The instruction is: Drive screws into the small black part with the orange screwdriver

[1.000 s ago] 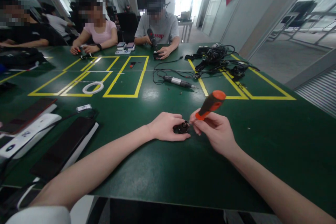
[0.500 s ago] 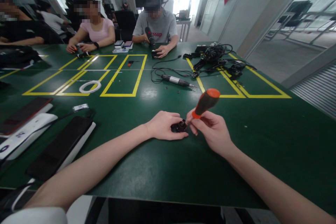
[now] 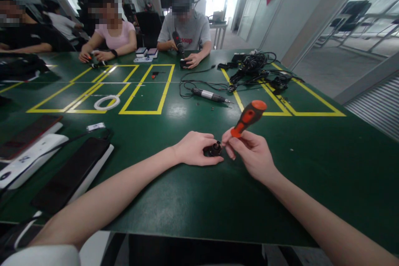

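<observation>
My left hand (image 3: 197,149) is wrapped round a small black part (image 3: 212,149) on the green table (image 3: 174,199), thumb in front and fingers behind. The part's round end faces my right hand (image 3: 249,151), which pinches a screwdriver (image 3: 249,117) just below its orange and dark handle. The handle leans up to the right. Its shaft is mostly hidden by my fingers, and I cannot tell whether the tip touches the black part.
An electric screwdriver (image 3: 208,95) with a cable lies beyond my hands, near tangled black cables (image 3: 254,66). A white ring (image 3: 107,102) sits on yellow-taped lines. Phones and power banks (image 3: 75,174) are at left. People sit across the table.
The screwdriver handle has tilted further to the right and turned in my right hand. My left hand and the black part have hardly moved.
</observation>
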`<state>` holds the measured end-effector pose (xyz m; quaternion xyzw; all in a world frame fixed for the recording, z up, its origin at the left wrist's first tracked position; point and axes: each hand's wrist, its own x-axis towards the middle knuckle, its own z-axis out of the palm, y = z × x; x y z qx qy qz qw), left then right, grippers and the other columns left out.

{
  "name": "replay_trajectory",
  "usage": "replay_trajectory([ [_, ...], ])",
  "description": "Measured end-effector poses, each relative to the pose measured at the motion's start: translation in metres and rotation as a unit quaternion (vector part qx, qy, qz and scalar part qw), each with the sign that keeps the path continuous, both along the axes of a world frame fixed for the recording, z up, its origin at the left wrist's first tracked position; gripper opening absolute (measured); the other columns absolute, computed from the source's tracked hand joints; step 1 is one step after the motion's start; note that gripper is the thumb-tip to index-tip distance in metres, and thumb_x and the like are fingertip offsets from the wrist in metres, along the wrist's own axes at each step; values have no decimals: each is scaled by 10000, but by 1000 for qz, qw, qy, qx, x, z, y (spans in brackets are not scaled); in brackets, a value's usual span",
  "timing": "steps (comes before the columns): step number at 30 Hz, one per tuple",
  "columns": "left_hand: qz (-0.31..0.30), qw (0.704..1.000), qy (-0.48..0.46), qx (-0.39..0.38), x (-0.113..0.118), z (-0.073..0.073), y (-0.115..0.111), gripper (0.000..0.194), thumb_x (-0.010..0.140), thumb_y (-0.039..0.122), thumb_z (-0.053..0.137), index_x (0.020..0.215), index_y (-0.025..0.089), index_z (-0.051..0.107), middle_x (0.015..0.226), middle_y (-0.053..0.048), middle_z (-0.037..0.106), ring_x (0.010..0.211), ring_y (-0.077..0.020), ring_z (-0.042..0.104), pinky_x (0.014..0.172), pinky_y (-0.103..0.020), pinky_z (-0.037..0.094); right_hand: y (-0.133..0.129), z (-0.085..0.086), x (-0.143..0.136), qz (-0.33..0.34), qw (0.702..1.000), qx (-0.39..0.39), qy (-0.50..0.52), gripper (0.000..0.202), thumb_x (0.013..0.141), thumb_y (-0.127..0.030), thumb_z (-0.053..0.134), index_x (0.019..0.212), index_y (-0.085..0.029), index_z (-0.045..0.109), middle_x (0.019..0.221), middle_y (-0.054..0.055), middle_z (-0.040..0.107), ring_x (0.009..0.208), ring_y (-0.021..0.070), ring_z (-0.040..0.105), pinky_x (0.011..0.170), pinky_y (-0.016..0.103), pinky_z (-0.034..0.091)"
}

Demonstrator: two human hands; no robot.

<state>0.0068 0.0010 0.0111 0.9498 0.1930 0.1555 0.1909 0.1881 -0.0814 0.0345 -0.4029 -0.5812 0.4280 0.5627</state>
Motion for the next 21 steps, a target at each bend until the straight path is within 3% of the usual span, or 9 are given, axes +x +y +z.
replay_trajectory([
  [5, -4, 1000, -8, -12, 0, -1, 0, 331, 922, 500, 675, 824, 184, 684, 804, -8, 658, 708, -135, 639, 647, -242, 429, -1, -2, -1, 23, 999, -5, 45, 372, 892, -572, 750, 917, -210, 667, 695, 2, 671, 490, 112, 543, 465, 257, 477],
  [9, -2, 1000, -6, -16, 0, 0, 0, 351, 921, 505, 668, 789, 180, 672, 759, 1, 624, 660, -124, 606, 616, -239, 405, -2, 0, -2, 11, 1000, -8, 22, 350, 837, -489, 834, 805, -205, 632, 663, -4, 666, 487, 101, 525, 469, 245, 474],
  [13, -5, 1000, -1, -13, -1, 0, 0, 311, 927, 495, 661, 872, 192, 709, 828, -15, 659, 744, -148, 653, 671, -238, 449, -1, 1, 0, -4, 1000, 3, -1, 347, 850, -505, 814, 763, -199, 676, 705, 6, 634, 504, 105, 528, 477, 265, 479],
  [18, -1, 1000, -9, -6, 0, -3, 0, 326, 924, 497, 670, 840, 183, 693, 830, -20, 668, 739, -152, 656, 680, -250, 460, 0, -3, -1, 6, 1000, 0, 24, 347, 928, -541, 719, 891, -196, 714, 713, 11, 662, 483, 95, 528, 464, 248, 474],
  [21, -4, 1000, -11, -4, 0, -3, 1, 340, 921, 506, 671, 830, 180, 692, 785, -5, 648, 706, -143, 641, 649, -248, 435, -1, -5, -2, -1, 998, 1, 56, 322, 871, -495, 801, 947, -207, 680, 739, 1, 695, 503, 94, 562, 473, 227, 492],
])
